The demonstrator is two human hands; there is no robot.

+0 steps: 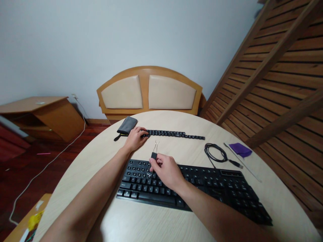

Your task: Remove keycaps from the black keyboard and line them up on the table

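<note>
A black keyboard [161, 198] lies across the near half of the round table. Its upper left part shows bare switch sockets where keycaps are off. My right hand [168, 169] grips a keycap puller [153, 155] by its black handle above those sockets, its wire prongs pointing away from me. Farther back, detached keycaps [166, 133] stand in rows on the tabletop. At the left end of these rows is my left hand [136, 137], finger and thumb closed around a keycap that they largely hide.
A grey pouch [128, 125] sits behind my left hand. To the right are a coiled USB cable [214, 153], a purple cloth [240, 150] and a thin rod [242, 162]. A headboard [146, 90] stands beyond the table [186, 151], and a slatted wooden panel [277, 77] rises at right.
</note>
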